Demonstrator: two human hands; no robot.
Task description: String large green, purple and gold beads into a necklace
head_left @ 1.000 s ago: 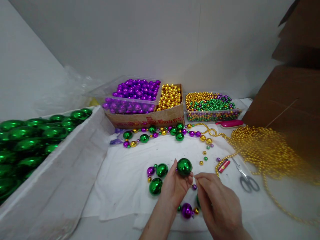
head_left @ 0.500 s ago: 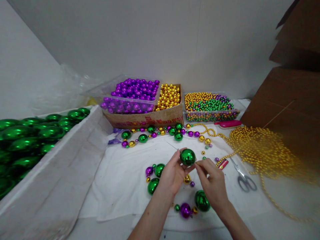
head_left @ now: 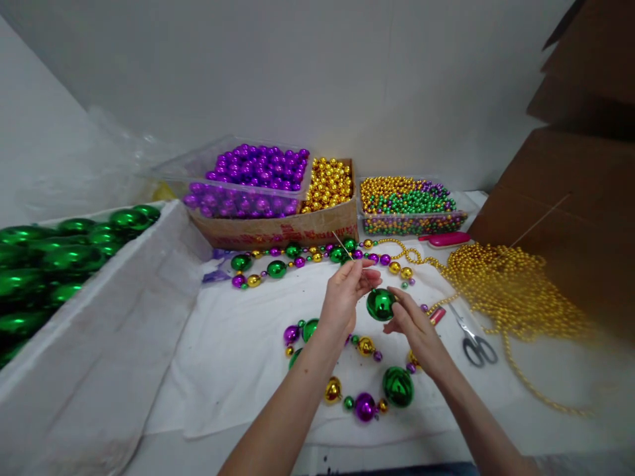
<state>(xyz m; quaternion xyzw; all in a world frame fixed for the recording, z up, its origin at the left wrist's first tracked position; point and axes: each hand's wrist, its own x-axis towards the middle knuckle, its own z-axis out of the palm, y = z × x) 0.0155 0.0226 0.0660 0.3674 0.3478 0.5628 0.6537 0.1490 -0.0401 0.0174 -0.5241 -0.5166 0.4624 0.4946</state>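
My left hand is closed in a pinch on a long thin needle, whose far end points up and left. At the needle's lower end is a large shiny green bead. My right hand grips that bead from the right with thumb and fingers. Below my hands, a strand of beads curves over the white cloth, with a purple bead, a gold bead and another big green bead. My left forearm hides part of this strand.
Behind lie a finished-looking bead strand, a tub of purple beads, gold beads and a mixed tub. Scissors, a red lighter and a gold bead pile are right. A box of green balls stands left.
My left hand has moved from cradling the green bead to pinching the needle above it. My right hand has shifted onto the bead's right side. The view has moved slightly.
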